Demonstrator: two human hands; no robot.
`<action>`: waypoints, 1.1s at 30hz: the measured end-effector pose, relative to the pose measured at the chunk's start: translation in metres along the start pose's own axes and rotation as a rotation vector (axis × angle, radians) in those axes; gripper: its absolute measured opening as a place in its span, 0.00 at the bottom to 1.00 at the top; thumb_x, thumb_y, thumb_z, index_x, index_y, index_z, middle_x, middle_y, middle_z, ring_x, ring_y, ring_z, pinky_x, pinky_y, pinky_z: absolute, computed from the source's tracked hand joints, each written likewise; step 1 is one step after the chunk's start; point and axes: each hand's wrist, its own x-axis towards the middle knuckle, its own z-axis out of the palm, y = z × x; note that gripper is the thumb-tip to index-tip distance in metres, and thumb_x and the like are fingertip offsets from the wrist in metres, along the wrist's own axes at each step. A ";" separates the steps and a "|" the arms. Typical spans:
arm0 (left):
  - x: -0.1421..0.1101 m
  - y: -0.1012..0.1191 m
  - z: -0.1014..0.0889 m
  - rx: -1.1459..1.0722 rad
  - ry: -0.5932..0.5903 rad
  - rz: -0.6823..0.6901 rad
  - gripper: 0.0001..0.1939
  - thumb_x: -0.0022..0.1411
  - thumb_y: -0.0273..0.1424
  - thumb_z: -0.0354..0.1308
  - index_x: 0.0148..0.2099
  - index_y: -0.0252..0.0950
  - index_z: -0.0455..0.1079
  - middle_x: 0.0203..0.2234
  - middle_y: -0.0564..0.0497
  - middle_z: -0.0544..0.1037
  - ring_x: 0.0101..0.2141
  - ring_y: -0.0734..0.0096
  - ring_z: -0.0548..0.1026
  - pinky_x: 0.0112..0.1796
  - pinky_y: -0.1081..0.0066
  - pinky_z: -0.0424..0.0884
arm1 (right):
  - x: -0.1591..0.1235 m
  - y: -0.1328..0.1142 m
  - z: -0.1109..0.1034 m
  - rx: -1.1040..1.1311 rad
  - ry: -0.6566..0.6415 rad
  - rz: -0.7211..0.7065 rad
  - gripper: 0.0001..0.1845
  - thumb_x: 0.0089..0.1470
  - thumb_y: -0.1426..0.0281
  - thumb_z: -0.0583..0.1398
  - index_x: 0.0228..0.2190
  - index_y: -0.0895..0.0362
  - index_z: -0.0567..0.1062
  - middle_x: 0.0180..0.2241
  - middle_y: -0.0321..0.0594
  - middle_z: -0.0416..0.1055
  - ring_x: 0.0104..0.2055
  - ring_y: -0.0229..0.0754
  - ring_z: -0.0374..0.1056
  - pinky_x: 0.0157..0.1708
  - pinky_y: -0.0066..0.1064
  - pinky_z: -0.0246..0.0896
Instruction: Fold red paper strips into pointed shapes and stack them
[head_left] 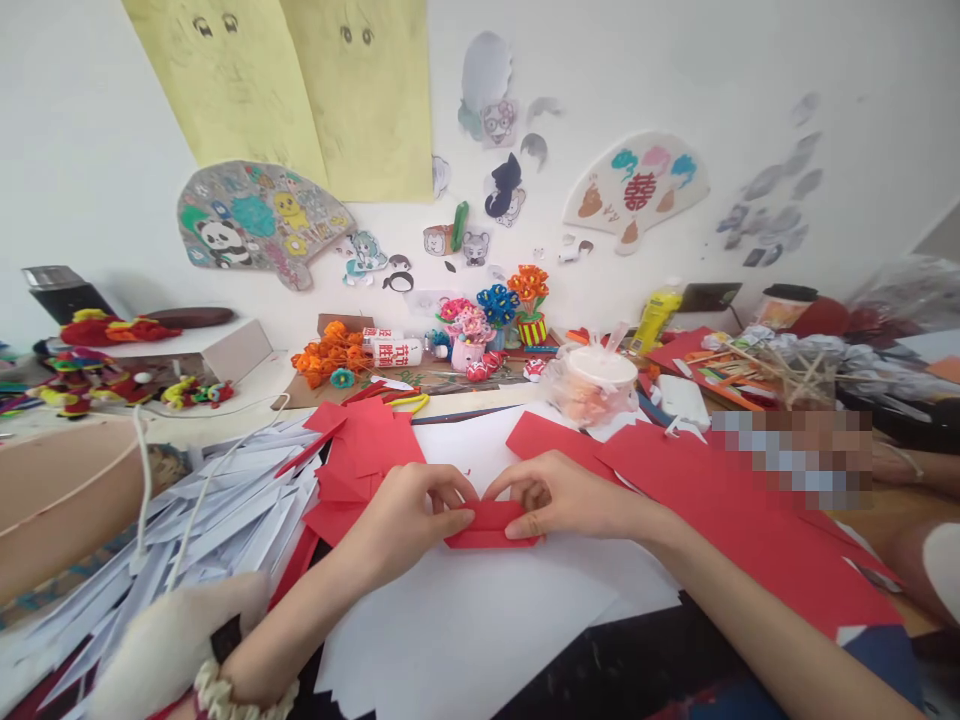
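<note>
Between my two hands is a small piece of folded red paper point(491, 520), held just above white paper sheets point(480, 625). My left hand point(420, 510) pinches its left end between thumb and fingers. At the right end, my right hand point(551, 500) grips it the same way, the thumb lying on the front face. A long folded strip runs along the paper's lower edge. Left of my hands lies a pile of red paper pieces point(367, 450). Larger red sheets point(720, 510) spread out to the right.
Folded white paper strips point(225, 500) heap up on the left beside a pink basin point(67, 490), with a white cable point(140, 480) across them. Behind stand a plastic-wrapped cup point(600, 375), craft flowers point(465, 325) and yellow scissors point(411, 403). Another person's arm point(915, 470) rests at right.
</note>
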 end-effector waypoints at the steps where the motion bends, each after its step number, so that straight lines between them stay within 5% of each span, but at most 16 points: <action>1: 0.000 -0.003 0.004 0.003 0.005 -0.019 0.06 0.55 0.32 0.56 0.34 0.38 0.74 0.22 0.55 0.77 0.25 0.73 0.70 0.28 0.74 0.62 | -0.002 0.000 0.002 -0.055 0.063 -0.007 0.14 0.48 0.68 0.65 0.39 0.55 0.77 0.21 0.32 0.69 0.24 0.36 0.65 0.24 0.25 0.58; 4: -0.001 -0.010 0.012 0.045 0.042 -0.051 0.05 0.55 0.31 0.57 0.34 0.39 0.73 0.23 0.56 0.76 0.26 0.72 0.69 0.28 0.73 0.62 | -0.007 0.001 0.008 -0.249 0.261 -0.045 0.05 0.50 0.69 0.64 0.31 0.56 0.77 0.24 0.33 0.70 0.26 0.35 0.64 0.26 0.25 0.57; 7: -0.002 -0.012 0.014 0.145 0.119 0.022 0.04 0.56 0.29 0.57 0.34 0.40 0.73 0.30 0.55 0.76 0.33 0.69 0.70 0.33 0.71 0.63 | -0.009 0.003 0.012 -0.358 0.327 -0.074 0.04 0.50 0.69 0.65 0.27 0.56 0.76 0.27 0.33 0.69 0.27 0.34 0.63 0.26 0.24 0.56; 14: -0.005 -0.016 0.017 0.358 0.213 0.259 0.07 0.61 0.26 0.56 0.35 0.41 0.75 0.31 0.52 0.76 0.33 0.67 0.68 0.35 0.66 0.63 | -0.012 0.011 0.015 -0.392 0.333 -0.097 0.04 0.54 0.68 0.62 0.33 0.54 0.75 0.29 0.34 0.68 0.29 0.34 0.64 0.28 0.24 0.58; 22: -0.011 -0.021 0.021 0.517 0.283 0.551 0.13 0.66 0.23 0.47 0.39 0.35 0.74 0.31 0.49 0.75 0.31 0.68 0.67 0.29 0.69 0.66 | -0.014 0.020 0.019 -0.574 0.354 -0.398 0.09 0.60 0.75 0.54 0.38 0.59 0.74 0.36 0.42 0.72 0.37 0.39 0.66 0.37 0.29 0.62; 33: -0.013 -0.016 0.026 0.535 0.339 0.562 0.07 0.63 0.28 0.54 0.40 0.36 0.73 0.27 0.51 0.74 0.30 0.67 0.67 0.29 0.67 0.65 | -0.019 0.021 0.022 -0.694 0.359 -0.501 0.16 0.60 0.82 0.50 0.45 0.63 0.73 0.37 0.45 0.71 0.37 0.40 0.63 0.38 0.33 0.63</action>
